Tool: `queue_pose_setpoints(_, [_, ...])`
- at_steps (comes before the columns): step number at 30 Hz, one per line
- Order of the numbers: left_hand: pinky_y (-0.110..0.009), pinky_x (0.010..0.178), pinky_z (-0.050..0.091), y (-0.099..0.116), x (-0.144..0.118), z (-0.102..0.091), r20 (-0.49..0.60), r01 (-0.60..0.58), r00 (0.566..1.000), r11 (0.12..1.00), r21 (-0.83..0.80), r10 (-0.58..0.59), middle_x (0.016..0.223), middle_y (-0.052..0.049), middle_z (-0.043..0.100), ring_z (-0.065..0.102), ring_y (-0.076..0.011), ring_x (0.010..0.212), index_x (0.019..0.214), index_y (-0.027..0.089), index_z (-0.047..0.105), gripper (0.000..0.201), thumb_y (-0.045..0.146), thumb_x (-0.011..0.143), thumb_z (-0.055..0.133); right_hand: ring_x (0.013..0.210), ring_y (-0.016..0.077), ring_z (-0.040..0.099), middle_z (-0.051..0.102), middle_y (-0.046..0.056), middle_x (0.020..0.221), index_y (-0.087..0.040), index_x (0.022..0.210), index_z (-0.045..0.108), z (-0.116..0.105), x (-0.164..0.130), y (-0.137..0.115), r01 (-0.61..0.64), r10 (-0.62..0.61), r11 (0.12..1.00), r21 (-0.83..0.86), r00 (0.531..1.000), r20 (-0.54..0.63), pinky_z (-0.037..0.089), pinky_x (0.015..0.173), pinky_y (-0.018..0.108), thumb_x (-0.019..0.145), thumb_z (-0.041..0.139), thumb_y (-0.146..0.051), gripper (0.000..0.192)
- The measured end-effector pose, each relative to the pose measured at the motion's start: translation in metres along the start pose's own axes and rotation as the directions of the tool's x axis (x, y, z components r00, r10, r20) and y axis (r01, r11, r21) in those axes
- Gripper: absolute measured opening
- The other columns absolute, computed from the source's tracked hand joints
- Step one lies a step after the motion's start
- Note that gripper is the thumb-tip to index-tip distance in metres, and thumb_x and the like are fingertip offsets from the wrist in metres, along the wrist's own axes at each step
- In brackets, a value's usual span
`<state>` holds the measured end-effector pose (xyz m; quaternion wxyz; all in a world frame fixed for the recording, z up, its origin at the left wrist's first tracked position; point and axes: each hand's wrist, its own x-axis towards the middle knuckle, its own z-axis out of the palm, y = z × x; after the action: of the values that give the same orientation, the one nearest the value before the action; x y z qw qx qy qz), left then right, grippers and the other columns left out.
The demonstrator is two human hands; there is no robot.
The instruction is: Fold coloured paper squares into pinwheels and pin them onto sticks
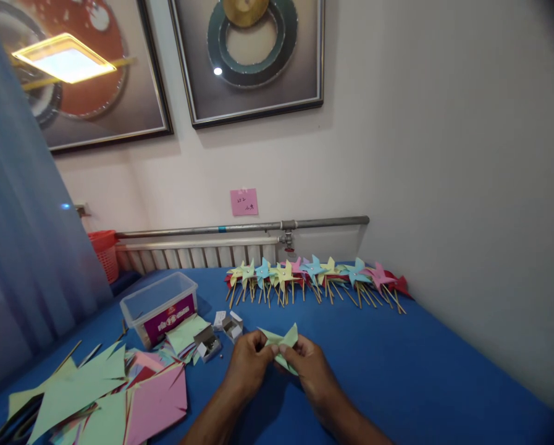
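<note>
Hands: your left hand (251, 360) and right hand (307, 364) both pinch one light green paper pinwheel (282, 343), just above the blue tabletop (420, 371).
Look: folded, pointy tips.
Finished pinwheels (314, 278): about a dozen, by the wall.
Plastic box (160, 308): one.

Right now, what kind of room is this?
Probably a room at home used for paper crafts: framed pictures hang above a radiator, and a blue table holds a row of finished pinwheels and cut paper.
</note>
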<state>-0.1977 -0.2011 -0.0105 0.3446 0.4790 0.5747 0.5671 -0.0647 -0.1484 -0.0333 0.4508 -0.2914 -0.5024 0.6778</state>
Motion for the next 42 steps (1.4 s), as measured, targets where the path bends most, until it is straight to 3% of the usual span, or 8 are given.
queue_pose_setpoints(13, [-0.024,0.056,0.032,0.007,-0.001,0.0,0.031,0.022,0.999,1.0,0.011,-0.022,0.059,0.003,0.055,0.044,-0.0112,0.056,0.065,0.019,0.056,0.025,0.04,0.07,0.068,0.084,0.027,0.071,0.079,0.007,0.089,-0.02,0.096,0.074,-0.004,0.002,0.003,0.079,-0.07,0.993,-0.086,0.993,0.098,0.054,0.076,0.036,0.07,0.081,-0.063,0.05])
queue_pose_setpoints(21, [-0.025,0.056,0.035,-0.003,0.003,0.002,0.016,0.102,0.995,0.994,-0.028,-0.102,0.057,0.002,0.055,0.048,-0.0125,0.056,0.061,0.02,0.053,0.027,0.039,0.062,0.072,0.071,0.0188,0.066,0.075,0.003,0.079,-0.017,0.093,0.075,0.001,-0.007,-0.006,-0.044,0.035,0.997,0.065,0.99,0.133,0.049,0.065,0.027,0.065,0.089,-0.049,0.045])
queue_pose_setpoints(25, [-0.024,0.055,0.034,0.0,0.008,-0.015,0.037,0.157,0.987,0.987,-0.043,-0.156,0.057,0.002,0.057,0.047,-0.0118,0.054,0.068,0.018,0.061,0.026,0.04,0.063,0.073,0.061,0.0147,0.062,0.071,0.0,0.07,-0.017,0.085,0.075,0.0,-0.006,-0.013,-0.091,0.088,0.992,0.092,0.996,0.031,0.05,0.061,0.026,0.063,0.09,-0.04,0.036])
queue_pose_setpoints(30, [-0.025,0.061,0.038,0.012,0.018,-0.062,-0.227,0.075,0.974,0.976,0.206,-0.027,0.063,0.0,0.062,0.054,-0.0148,0.061,0.079,0.017,0.068,0.025,0.042,0.076,0.065,0.066,0.0151,0.067,0.073,-0.001,0.076,-0.02,0.078,0.07,-0.012,0.002,-0.021,-0.102,0.135,0.975,0.197,0.977,-0.164,0.057,0.068,0.028,0.061,0.092,-0.033,0.031])
queue_pose_setpoints(32, [-0.026,0.063,0.038,0.018,0.019,-0.08,-0.27,0.105,0.962,0.878,0.468,0.029,0.066,-0.002,0.065,0.058,-0.0171,0.066,0.077,0.018,0.069,0.023,0.037,0.084,0.059,0.066,0.0153,0.067,0.072,-0.002,0.074,-0.02,0.075,0.068,-0.016,0.004,-0.022,-0.102,0.145,0.969,0.224,0.972,-0.186,0.058,0.067,0.028,0.059,0.093,-0.031,0.032])
queue_pose_setpoints(35, [-0.028,0.068,0.039,0.027,0.013,-0.096,-0.244,0.171,0.969,0.581,0.796,0.049,0.08,-0.008,0.074,0.067,-0.0221,0.081,0.08,0.019,0.073,0.023,0.026,0.089,0.053,0.063,0.0146,0.067,0.071,-0.002,0.072,-0.02,0.076,0.068,-0.018,0.006,-0.022,-0.098,0.146,0.966,0.237,0.971,-0.191,0.058,0.064,0.027,0.057,0.095,-0.029,0.035])
queue_pose_setpoints(38, [-0.031,0.071,0.043,0.031,0.007,-0.097,-0.137,0.157,0.987,0.335,0.929,-0.082,0.094,-0.014,0.078,0.071,-0.0278,0.092,0.085,0.019,0.077,0.025,0.018,0.086,0.052,0.063,0.0146,0.067,0.072,-0.002,0.072,-0.02,0.078,0.068,-0.019,0.008,-0.019,-0.08,0.13,0.968,0.24,0.971,-0.199,0.058,0.064,0.027,0.055,0.096,-0.028,0.036])
queue_pose_setpoints(42, [-0.034,0.077,0.049,0.025,0.008,-0.086,-0.092,0.127,0.971,0.155,0.98,-0.219,0.107,-0.019,0.078,0.074,-0.0325,0.101,0.099,0.017,0.079,0.032,0.009,0.085,0.051,0.066,0.0173,0.069,0.072,-0.001,0.072,-0.02,0.08,0.069,-0.023,0.011,-0.017,-0.063,0.11,0.973,0.22,0.972,-0.209,0.058,0.062,0.028,0.059,0.094,-0.029,0.034])
